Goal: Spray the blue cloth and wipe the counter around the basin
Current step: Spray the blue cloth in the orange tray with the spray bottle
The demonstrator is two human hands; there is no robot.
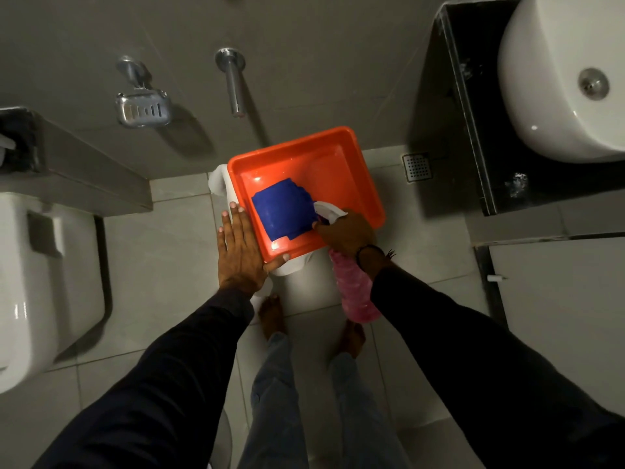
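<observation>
A folded blue cloth (283, 208) lies flat in an orange tray (341, 164) that rests on a white bucket (304, 282). My right hand (346, 231) is shut on a pink spray bottle (355, 292), whose white nozzle (328, 211) points at the cloth's right edge. My left hand (238, 252) lies with fingers spread against the tray's left rim, thumb under its near corner. The white basin (561, 72) sits on a black counter (480, 137) at the upper right.
A toilet (44, 279) stands at the left. A wall tap (233, 82) and a metal soap dish (142, 108) hang above the tray. A floor drain (417, 166) lies right of the tray. My bare feet (270, 313) stand just behind the bucket.
</observation>
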